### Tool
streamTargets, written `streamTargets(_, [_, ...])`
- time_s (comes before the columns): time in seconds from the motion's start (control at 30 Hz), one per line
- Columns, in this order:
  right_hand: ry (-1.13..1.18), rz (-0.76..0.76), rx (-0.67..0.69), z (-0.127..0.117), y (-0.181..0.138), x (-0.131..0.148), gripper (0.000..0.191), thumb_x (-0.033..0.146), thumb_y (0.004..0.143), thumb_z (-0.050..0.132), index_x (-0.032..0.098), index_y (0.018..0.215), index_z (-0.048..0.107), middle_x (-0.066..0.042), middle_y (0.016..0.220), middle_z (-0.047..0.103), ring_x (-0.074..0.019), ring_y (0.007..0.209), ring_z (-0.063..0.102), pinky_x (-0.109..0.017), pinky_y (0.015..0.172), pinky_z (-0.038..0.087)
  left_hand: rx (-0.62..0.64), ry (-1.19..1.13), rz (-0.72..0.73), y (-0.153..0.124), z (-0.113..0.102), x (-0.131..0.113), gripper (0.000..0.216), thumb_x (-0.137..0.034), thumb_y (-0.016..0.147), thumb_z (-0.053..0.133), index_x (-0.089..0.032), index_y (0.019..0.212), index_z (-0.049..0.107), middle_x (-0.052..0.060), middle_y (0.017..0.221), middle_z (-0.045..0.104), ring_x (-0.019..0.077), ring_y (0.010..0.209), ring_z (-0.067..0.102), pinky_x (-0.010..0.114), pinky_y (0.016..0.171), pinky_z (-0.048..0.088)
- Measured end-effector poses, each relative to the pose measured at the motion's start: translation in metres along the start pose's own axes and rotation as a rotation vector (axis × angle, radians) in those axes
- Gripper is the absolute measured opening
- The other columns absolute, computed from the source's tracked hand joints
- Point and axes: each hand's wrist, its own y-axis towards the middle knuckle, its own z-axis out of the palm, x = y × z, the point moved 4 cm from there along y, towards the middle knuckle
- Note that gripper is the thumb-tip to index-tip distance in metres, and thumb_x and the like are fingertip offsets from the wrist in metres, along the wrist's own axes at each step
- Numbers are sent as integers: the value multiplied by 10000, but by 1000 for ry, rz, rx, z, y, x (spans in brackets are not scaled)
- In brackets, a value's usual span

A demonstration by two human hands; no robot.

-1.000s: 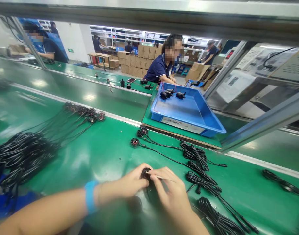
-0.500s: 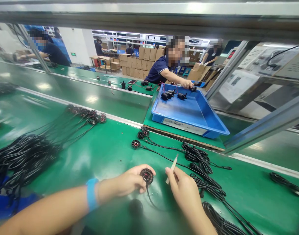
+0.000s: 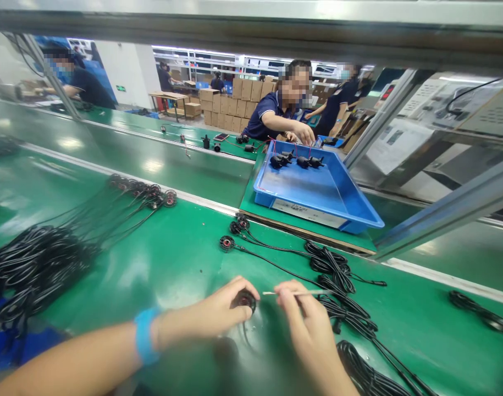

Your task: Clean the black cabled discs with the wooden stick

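Note:
My left hand (image 3: 224, 308), with a blue band at its wrist, is closed on a round black part (image 3: 246, 301) that has a reddish centre and a thin black cable hanging below it. My right hand (image 3: 303, 313) pinches a thin pale stick (image 3: 315, 292), its narrow tip pointing left toward the round part with a small gap between. Beyond my hands lie similar round parts (image 3: 227, 243) on the green bench, their cables running right to coiled bundles (image 3: 329, 264).
A large tangle of black cables (image 3: 37, 264) spreads at the left. Behind the bench edge a blue tray (image 3: 304, 187) holds several black parts (image 3: 303, 162), with a co-worker's hand (image 3: 304, 133) above it. A slanted metal post (image 3: 449, 203) stands at the right.
The stick in my right hand has swung from upright to nearly level, its tip now toward the round part. My left hand has tilted that part. The co-worker's hand has moved left over the tray.

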Motion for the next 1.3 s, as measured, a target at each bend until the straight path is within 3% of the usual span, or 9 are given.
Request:
streamTargets(0.13, [-281, 42, -23, 3, 6, -14, 399, 429, 992, 429, 220, 695, 593, 6, 579, 608, -149, 497, 570, -241, 485, 395, -113, 579, 114, -9, -12, -20, 41, -216, 815, 599, -189, 783, 599, 21, 830, 610, 192, 822, 549, 309, 787, 409])
streamTargets(0.23, [-395, 32, 53, 19, 8, -11, 299, 396, 964, 494, 235, 758, 641, 17, 636, 647, -144, 551, 610, -226, 524, 414, -190, 702, 153, -7, -28, -22, 245, -320, 890, 547, -194, 680, 568, 17, 735, 599, 205, 796, 559, 317, 775, 423])
streamTargets(0.33, [-521, 73, 56, 13, 9, -12, 204, 375, 941, 522, 268, 1058, 651, 20, 742, 685, -158, 675, 658, -229, 598, 453, -506, 726, 258, 3, -57, -21, 151, -308, 913, 501, -195, 927, 600, 62, 981, 629, 246, 996, 568, 376, 906, 432])
streamTargets(0.4, [-620, 136, -18, -14, 8, -19, 282, 389, 950, 468, 239, 1136, 619, -33, 854, 702, -200, 783, 669, -276, 656, 470, -628, 767, 319, 13, -72, -18, 319, -290, 879, 548, -183, 1180, 542, 114, 1242, 572, 293, 1205, 484, 460, 1051, 353])
streamTargets(0.5, [-754, 245, -143, -70, 3, -43, 333, 406, 942, 407, 196, 1075, 628, -130, 998, 688, -291, 938, 640, -353, 676, 464, -582, 782, 324, 30, -84, -8, 481, -280, 838, 614, -188, 1298, 506, 117, 1359, 543, 307, 1280, 449, 495, 1104, 314])
streamTargets(0.57, [-801, 293, -127, -98, 1, -65, 260, 395, 880, 477, 206, 895, 654, -130, 888, 694, -288, 781, 646, -326, 554, 412, -537, 766, 306, 40, -87, -1, 423, -277, 816, 652, -205, 1227, 584, 93, 1258, 629, 300, 1201, 526, 482, 1054, 385])
streamTargets(0.77, [-772, 256, 22, -110, 2, -102, 121, 273, 770, 542, 212, 756, 646, -63, 725, 665, -228, 681, 634, -297, 582, 407, -577, 625, 301, 48, -88, 8, 393, -212, 778, 687, -196, 1164, 614, 96, 1206, 648, 282, 1142, 576, 462, 1028, 427])
streamTargets(1.07, [-770, 165, -312, -138, -8, -31, 312, 432, 856, 369, 209, 1020, 512, -84, 1059, 582, -208, 938, 609, -317, 783, 481, -497, 247, 335, 27, -76, 1, 381, -365, 866, 606, -156, 1184, 604, 128, 1184, 652, 264, 1061, 631, 438, 976, 480])
streamTargets(1.3, [-728, 83, 11, -164, -65, -22, 244, 428, 832, 495, 265, 950, 633, -2, 901, 709, -175, 758, 692, -268, 648, 553, -300, 19, 387, 4, -49, -17, 529, -281, 819, 700, -224, 1308, 508, 104, 1287, 592, 232, 1186, 571, 367, 1036, 442])
